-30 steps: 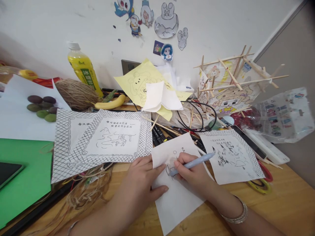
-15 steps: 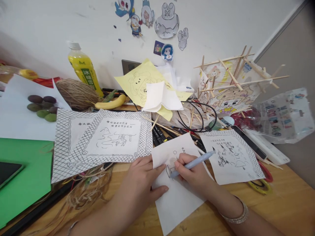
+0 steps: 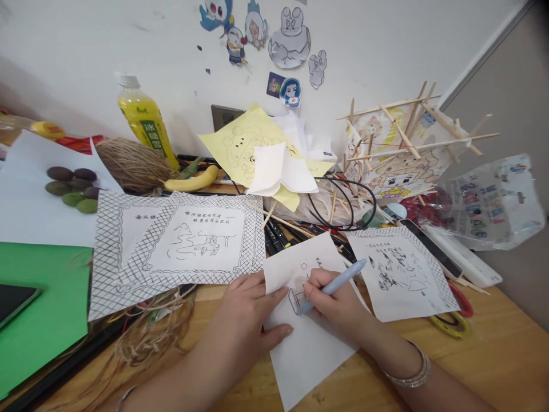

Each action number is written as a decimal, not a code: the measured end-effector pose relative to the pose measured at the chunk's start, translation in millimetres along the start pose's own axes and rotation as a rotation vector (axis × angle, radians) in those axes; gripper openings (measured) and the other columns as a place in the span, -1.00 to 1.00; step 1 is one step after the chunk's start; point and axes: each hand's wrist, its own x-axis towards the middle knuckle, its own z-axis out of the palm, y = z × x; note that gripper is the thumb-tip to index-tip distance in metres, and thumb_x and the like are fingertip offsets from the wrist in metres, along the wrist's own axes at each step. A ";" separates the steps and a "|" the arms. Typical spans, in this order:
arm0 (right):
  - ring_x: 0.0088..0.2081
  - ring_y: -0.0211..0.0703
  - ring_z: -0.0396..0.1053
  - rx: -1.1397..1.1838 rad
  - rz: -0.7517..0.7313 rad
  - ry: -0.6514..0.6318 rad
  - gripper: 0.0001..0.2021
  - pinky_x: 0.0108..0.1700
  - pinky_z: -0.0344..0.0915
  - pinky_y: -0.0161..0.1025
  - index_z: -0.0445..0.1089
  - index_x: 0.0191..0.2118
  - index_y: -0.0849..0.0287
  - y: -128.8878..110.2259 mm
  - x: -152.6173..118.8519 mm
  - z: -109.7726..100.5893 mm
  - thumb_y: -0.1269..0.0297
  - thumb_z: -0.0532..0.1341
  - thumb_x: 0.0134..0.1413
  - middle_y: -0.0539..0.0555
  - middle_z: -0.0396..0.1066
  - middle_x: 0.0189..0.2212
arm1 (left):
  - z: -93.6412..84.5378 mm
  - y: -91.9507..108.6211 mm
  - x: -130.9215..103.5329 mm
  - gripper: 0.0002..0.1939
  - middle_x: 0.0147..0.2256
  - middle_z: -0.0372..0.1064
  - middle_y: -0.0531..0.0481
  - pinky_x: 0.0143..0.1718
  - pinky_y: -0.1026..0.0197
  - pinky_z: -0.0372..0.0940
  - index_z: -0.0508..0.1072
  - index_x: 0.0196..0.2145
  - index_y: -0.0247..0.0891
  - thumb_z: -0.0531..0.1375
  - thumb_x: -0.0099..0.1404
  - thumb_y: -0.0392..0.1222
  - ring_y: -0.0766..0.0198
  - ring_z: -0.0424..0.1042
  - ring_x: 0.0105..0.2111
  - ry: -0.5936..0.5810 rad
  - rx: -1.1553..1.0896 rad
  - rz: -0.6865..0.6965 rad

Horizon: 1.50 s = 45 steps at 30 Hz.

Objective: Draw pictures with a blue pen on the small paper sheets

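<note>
A white sheet of paper (image 3: 300, 360) lies slanted on the wooden table, bearing a small circle, some writing and a few dark lines. My right hand (image 3: 332, 297) grips a light blue pen (image 3: 343, 278), its tip down on the sheet beside a drawn long shape. Across the paper's left edge rests my left hand (image 3: 253, 312), open, thumb and fingers apart and flat. Just left of it are bordered drawings (image 3: 201, 240) in black line. Another bordered drawing (image 3: 403, 274) lies to the right of my right hand.
Black markers (image 3: 278, 237) and thin sticks lie behind the sheet. A banana (image 3: 191, 179), a twine ball (image 3: 131, 164) and a yellow drink bottle (image 3: 146, 117) stand further back. A stick-framed paper construction (image 3: 403, 154) is at back right. Left is a green sheet (image 3: 47, 343).
The pen's tip has shifted slightly, and its upper end has tipped a little left and down. A line of the drawn shape now reaches further down. My left hand stays in place.
</note>
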 end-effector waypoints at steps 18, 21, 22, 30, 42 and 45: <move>-0.62 -0.27 0.08 0.025 -0.018 0.030 -0.69 -0.56 0.01 -0.30 -0.06 -0.70 0.10 3.3 0.9 -0.9 0.25 0.06 -0.07 -0.08 0.05 -0.74 | 1.3 -2.2 -0.2 -0.53 -0.23 0.48 -0.10 -0.13 -0.03 0.19 0.45 -0.06 -0.19 0.31 0.03 -0.14 -0.01 0.35 -0.16 0.019 -0.030 0.006; -0.61 -0.27 0.09 0.026 -0.018 0.031 -0.69 -0.55 0.02 -0.30 -0.06 -0.70 0.10 3.3 1.1 -1.1 0.25 0.05 -0.07 -0.08 0.06 -0.74 | -0.2 -1.7 0.8 -0.51 -0.23 0.48 -0.11 -0.12 -0.05 0.20 0.45 -0.06 -0.21 0.32 0.00 -0.17 -0.03 0.35 -0.16 -0.001 -0.019 0.015; -0.61 -0.27 0.09 0.028 -0.017 0.026 -0.70 -0.55 0.02 -0.30 -0.05 -0.70 0.10 3.3 1.1 -1.0 0.25 0.05 -0.07 -0.08 0.06 -0.74 | -0.4 -1.7 1.1 -0.51 -0.23 0.48 -0.12 -0.12 -0.05 0.20 0.45 -0.06 -0.22 0.33 0.00 -0.18 -0.04 0.35 -0.15 -0.001 -0.021 0.019; -0.62 -0.28 0.16 0.223 -0.037 0.167 -0.71 -0.53 0.15 -0.33 0.08 -0.66 0.13 3.0 0.4 -3.0 0.25 0.10 0.00 -0.09 0.15 -0.74 | 1.6 -3.4 0.0 -0.54 -0.21 0.49 -0.13 -0.12 -0.09 0.26 0.47 -0.07 -0.20 0.30 0.02 -0.17 -0.06 0.38 -0.16 0.049 -0.077 0.018; -0.18 -0.04 0.38 -0.007 -0.137 0.658 -0.75 -0.14 0.29 -0.15 0.33 -0.14 0.12 25.5 16.3 -33.5 0.13 0.06 0.16 0.13 0.41 -0.17 | -16.4 -4.8 2.2 -0.65 -0.30 0.52 0.03 -0.32 0.28 0.37 0.43 -0.03 -0.07 0.06 0.24 -0.11 0.26 0.45 -0.39 0.242 -0.425 -0.263; -0.16 -0.02 0.38 0.018 -0.117 0.561 -0.75 -0.15 0.30 -0.16 0.32 -0.15 0.13 27.3 18.9 -35.0 0.13 0.11 0.09 0.12 0.43 -0.20 | -15.6 -6.4 1.7 -0.60 -0.10 0.45 0.02 -0.05 0.16 0.30 0.41 -0.01 -0.08 0.11 0.21 -0.01 0.15 0.42 -0.12 0.252 -0.558 -0.360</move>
